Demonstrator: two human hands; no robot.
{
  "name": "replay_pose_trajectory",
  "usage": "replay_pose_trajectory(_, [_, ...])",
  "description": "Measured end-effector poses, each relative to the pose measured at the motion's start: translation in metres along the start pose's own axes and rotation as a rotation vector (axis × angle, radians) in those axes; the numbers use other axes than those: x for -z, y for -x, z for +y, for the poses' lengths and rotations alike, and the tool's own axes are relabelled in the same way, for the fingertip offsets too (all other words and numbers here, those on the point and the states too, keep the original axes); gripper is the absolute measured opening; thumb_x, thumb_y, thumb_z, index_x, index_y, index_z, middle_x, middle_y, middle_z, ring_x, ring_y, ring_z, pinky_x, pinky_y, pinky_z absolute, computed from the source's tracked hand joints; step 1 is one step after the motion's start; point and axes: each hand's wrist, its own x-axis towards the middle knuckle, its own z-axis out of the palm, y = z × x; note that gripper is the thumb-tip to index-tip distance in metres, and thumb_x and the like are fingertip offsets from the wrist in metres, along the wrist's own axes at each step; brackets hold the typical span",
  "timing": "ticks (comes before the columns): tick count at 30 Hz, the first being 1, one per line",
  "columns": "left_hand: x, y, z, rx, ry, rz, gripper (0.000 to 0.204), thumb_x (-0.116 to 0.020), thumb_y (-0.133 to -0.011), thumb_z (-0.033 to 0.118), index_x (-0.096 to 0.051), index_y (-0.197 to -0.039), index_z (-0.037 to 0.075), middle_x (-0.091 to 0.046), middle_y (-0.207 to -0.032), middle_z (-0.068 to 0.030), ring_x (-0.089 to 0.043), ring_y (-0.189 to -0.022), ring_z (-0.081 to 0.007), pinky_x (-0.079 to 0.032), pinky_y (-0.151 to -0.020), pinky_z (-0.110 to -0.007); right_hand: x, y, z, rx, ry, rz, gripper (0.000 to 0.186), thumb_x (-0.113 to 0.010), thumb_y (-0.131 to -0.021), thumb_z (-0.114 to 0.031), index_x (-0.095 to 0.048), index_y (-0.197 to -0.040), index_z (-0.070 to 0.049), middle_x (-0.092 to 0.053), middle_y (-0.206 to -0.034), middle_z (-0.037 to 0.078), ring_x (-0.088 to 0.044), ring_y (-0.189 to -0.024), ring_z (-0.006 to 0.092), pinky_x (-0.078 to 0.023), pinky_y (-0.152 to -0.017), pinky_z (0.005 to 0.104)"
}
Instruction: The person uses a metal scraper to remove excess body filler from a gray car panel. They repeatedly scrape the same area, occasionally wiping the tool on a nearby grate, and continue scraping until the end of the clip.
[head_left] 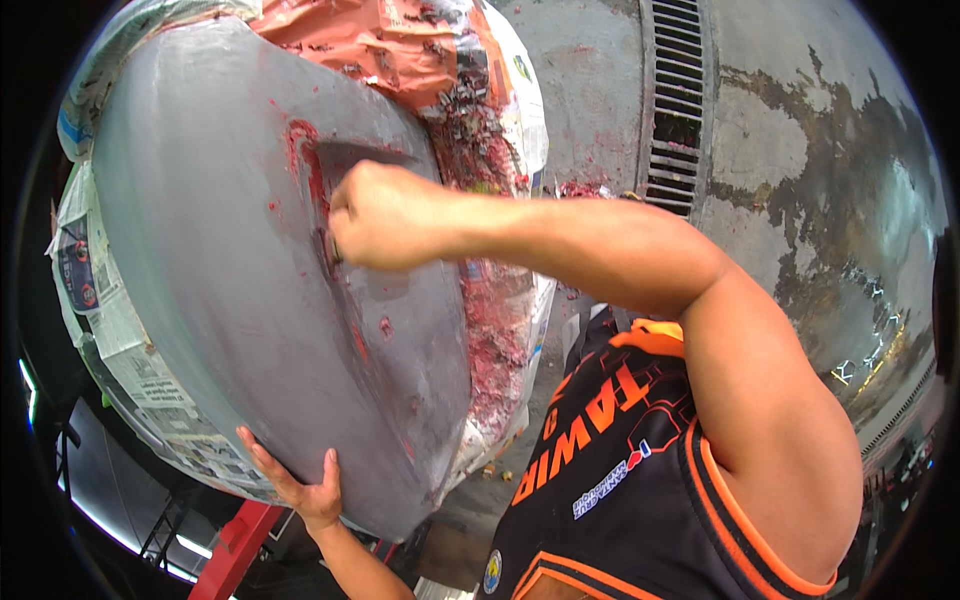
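In the frame's left half, the grey panel (220,200) is looking mostly smooth, red residue (302,130) remaining around its recess (365,153), the right hand (385,215) clenching there (contents unclear), the left hand (314,496) splaying, empty, against its lower edge.

A matt, mostly smooth finish is seen on the grey panel (270,280), across which faint chalky streaks are spread. Rough, crumbly red paste (298,132) is smeared on it; whether metal or plastic is covered by the dull coat cannot be told. The panel is bordered by thin, creased newspaper (140,365) and by a crinkled orange sheet (350,45) with a slight sheen. The paper on the right is caked with coarse red crumbs (495,350). The concrete-looking floor (760,180) is marked by worn, blotchy patches and a glossy area. Metal-looking slats are set in the drain grate (675,90). Smooth cloth is seen in the black shirt (600,480)
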Motion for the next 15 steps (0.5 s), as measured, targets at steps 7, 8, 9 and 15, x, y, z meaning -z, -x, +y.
replay_pose_trajectory(7, [0.003,-0.007,0.010,0.011,-0.089,-0.055,0.116,-0.087,-0.073,0.014,-0.020,-0.168,0.010,-0.019,-0.174,-0.0176,-0.019,-0.160,-0.0360,-0.015,-0.129,-0.049,0.003,0.009,0.010,0.095,-0.053,0.017,0.031,-0.054,-0.092,-0.016,-0.072,-0.091,0.009,-0.072,-0.090,0.033,-0.073,-0.091,0.0433,-0.057,-0.084,0.0497])
replay_pose_trajectory(8, [0.004,-0.009,0.013,0.055,-0.068,-0.064,0.116,-0.087,-0.073,0.015,-0.020,-0.168,0.009,-0.019,-0.174,-0.0175,-0.019,-0.161,-0.0359,-0.015,-0.129,-0.049,0.000,0.010,0.012,0.135,-0.083,0.049,0.031,-0.056,-0.091,-0.016,-0.070,-0.085,0.011,-0.071,-0.086,0.033,-0.074,-0.085,0.0434,-0.058,-0.078,0.0495])
replay_pose_trajectory(9, [0.004,-0.012,0.015,0.064,-0.042,-0.068,0.116,-0.087,-0.074,0.017,-0.020,-0.168,0.009,-0.019,-0.174,-0.0175,-0.018,-0.161,-0.0357,-0.014,-0.129,-0.049,-0.003,0.009,0.013,0.178,-0.110,0.083,0.032,-0.059,-0.091,-0.016,-0.068,-0.079,0.012,-0.070,-0.081,0.034,-0.074,-0.079,0.0434,-0.058,-0.073,0.0493])
replay_pose_trajectory(15, [0.000,-0.024,0.026,0.108,-0.033,-0.056,0.114,-0.086,-0.077,0.018,-0.019,-0.168,0.008,-0.019,-0.174,-0.0177,-0.017,-0.161,-0.0356,-0.014,-0.130,-0.049,-0.010,-0.007,0.018,0.084,0.025,0.002,0.034,-0.053,-0.093,-0.018,-0.073,-0.099,0.009,-0.072,-0.098,0.033,-0.072,-0.097,0.0482,-0.056,-0.092,0.0511])
